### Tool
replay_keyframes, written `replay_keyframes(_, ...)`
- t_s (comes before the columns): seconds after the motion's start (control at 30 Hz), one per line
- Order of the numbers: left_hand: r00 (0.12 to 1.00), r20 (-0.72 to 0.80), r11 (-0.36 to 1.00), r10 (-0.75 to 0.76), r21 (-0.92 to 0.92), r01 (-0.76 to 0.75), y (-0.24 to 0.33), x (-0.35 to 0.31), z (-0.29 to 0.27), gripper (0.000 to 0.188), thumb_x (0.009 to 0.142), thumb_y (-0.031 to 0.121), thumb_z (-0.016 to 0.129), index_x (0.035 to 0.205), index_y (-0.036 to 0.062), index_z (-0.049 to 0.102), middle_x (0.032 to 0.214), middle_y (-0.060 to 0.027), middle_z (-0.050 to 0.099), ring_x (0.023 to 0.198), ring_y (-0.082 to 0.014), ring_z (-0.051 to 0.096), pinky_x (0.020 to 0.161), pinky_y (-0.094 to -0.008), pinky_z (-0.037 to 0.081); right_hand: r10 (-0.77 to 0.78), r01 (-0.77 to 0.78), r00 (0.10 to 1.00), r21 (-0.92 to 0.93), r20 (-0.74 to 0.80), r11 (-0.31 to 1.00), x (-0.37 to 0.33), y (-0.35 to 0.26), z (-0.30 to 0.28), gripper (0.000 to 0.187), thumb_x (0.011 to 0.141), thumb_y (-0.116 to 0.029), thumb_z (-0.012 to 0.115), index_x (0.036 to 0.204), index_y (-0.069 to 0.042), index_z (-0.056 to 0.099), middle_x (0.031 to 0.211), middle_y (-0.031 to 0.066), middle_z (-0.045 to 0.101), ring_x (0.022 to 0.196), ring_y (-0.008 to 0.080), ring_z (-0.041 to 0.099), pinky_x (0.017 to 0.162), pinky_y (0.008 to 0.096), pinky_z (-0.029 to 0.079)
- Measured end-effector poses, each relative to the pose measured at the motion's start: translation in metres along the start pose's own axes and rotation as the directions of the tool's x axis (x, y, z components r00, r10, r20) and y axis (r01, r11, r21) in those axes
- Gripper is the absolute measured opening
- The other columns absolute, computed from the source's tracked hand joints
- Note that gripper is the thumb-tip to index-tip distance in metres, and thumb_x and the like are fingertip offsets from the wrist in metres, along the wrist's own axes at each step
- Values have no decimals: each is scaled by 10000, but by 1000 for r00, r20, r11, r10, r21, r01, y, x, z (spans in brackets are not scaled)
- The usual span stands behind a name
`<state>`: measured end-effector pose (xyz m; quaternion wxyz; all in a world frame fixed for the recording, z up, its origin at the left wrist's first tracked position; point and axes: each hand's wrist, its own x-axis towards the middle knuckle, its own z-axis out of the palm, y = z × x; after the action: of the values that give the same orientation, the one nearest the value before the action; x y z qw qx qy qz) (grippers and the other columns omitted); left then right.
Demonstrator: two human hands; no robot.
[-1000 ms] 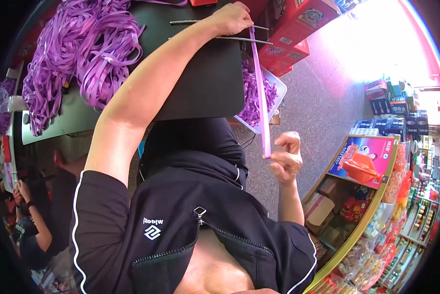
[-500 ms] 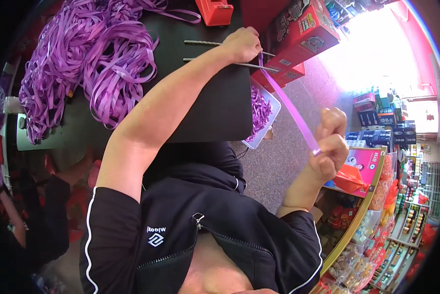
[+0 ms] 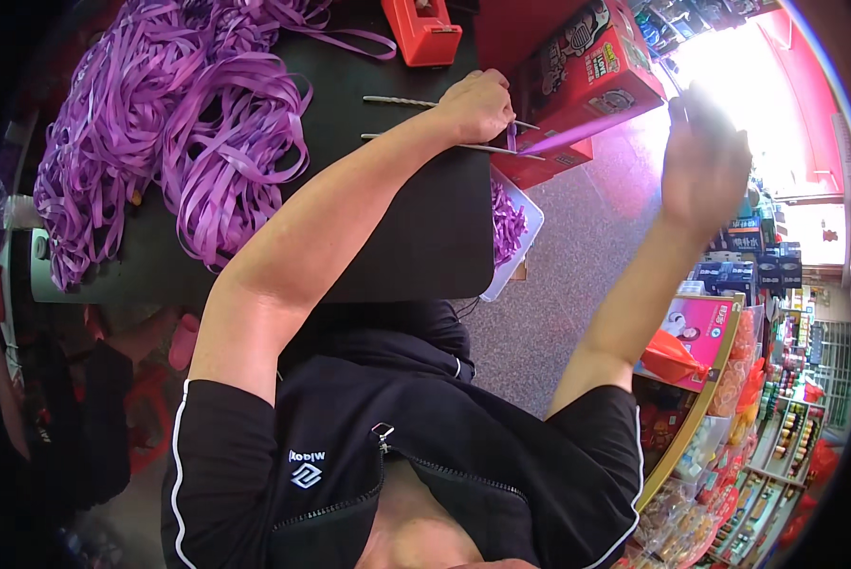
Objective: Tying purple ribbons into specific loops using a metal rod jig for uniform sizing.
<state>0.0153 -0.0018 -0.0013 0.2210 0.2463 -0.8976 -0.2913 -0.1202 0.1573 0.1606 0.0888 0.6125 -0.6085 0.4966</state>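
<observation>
Two thin metal rods point(image 3: 397, 100) stick out side by side over the right edge of the black table. My left hand point(image 3: 479, 106) is closed at their tips, where a purple ribbon point(image 3: 577, 134) passes over the rods at my fingertips; the exact grip is partly hidden. From there the ribbon stretches out taut to the right. My right hand point(image 3: 705, 169), raised and smeared by motion, has the ribbon's far part at its blurred fingers. A big tangled heap of purple ribbon point(image 3: 131, 123) lies on the table to the left.
A red tape dispenser point(image 3: 430, 36) sits at the table's far edge. Below the right edge stands a clear plastic bin point(image 3: 531, 228) with short purple ribbon pieces. Red cartons point(image 3: 601, 66) are stacked beyond the rods. A shop counter point(image 3: 695, 389) with packaged goods stands at the right.
My right hand has swung up and away to the right, drawing the ribbon from a downward slant to an upward one. My left hand stays at the rods.
</observation>
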Motion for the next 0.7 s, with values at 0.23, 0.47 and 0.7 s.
replay_keyframes(0.23, 998, 34, 998, 50, -43, -49, 0, -1, -5, 202, 808, 211, 599, 895, 65, 709, 1321, -146, 466, 1192, -315, 450, 1009, -387, 357, 161, -325, 946, 818, 282, 474, 94, 88, 108, 441, 956, -369, 467, 1125, 16, 600, 1024, 87, 654, 731, 83, 496, 658, 208, 388)
replay_keyframes(0.47, 997, 74, 999, 35, 35, -37, 3, 0, -4, 224, 810, 190, 579, 944, 61, 705, 1316, -123, 469, 1216, -309, 419, 1037, -374, 326, 115, -509, 859, 854, 498, 103, 73, 182, 164, 522, 961, -459, 403, 1130, -10, 609, 767, -36, 560, 656, 66, 435, 613, 209, 346)
replay_keyframes(0.7, 994, 108, 998, 26, 47, -31, 3, -1, -5, 246, 817, 167, 545, 968, 49, 700, 1306, -124, 474, 1247, -317, 377, 1050, -393, 309, 158, -607, 791, 791, 591, 77, 45, 216, 209, 465, 979, -365, 377, 1208, 3, 546, 988, 39, 568, 895, 137, 491, 817, 262, 355)
